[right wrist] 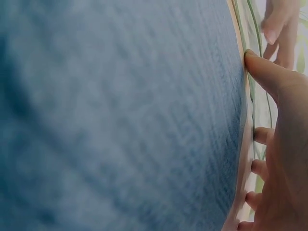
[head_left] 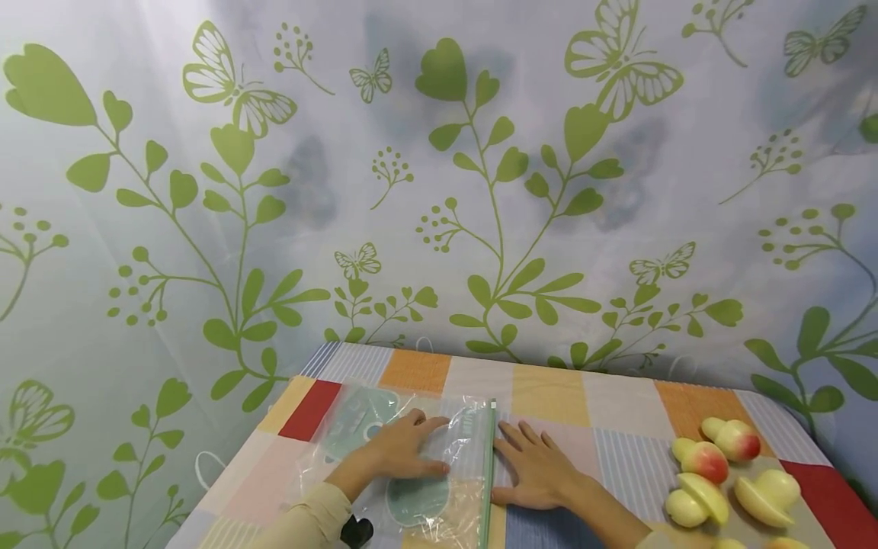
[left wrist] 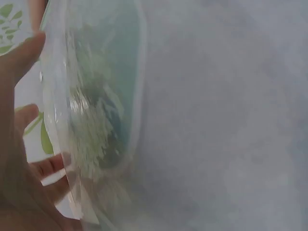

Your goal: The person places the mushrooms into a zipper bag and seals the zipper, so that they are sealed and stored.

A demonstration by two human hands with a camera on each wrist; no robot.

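A clear plastic zip bag (head_left: 425, 503) with pale green printed patches and a green zip edge (head_left: 488, 473) lies on the patchwork-covered table. My left hand (head_left: 401, 446) is over the bag, fingers spread and pointing right, with nothing gripped. In the left wrist view the bag's film (left wrist: 103, 96) runs right by the fingertips. To the right of the green edge my right hand (head_left: 538, 469) lies on the cloth with fingers spread. Its thumb (right wrist: 262, 70) is right at that edge in the right wrist view.
Several yellow and red toy fruits (head_left: 706, 461) sit at the right on a greyish board (head_left: 751, 488). The checked tablecloth (head_left: 549, 393) reaches back to a curtain (head_left: 384, 290) printed with green leaves. A small black object (head_left: 357, 530) is near the left sleeve.
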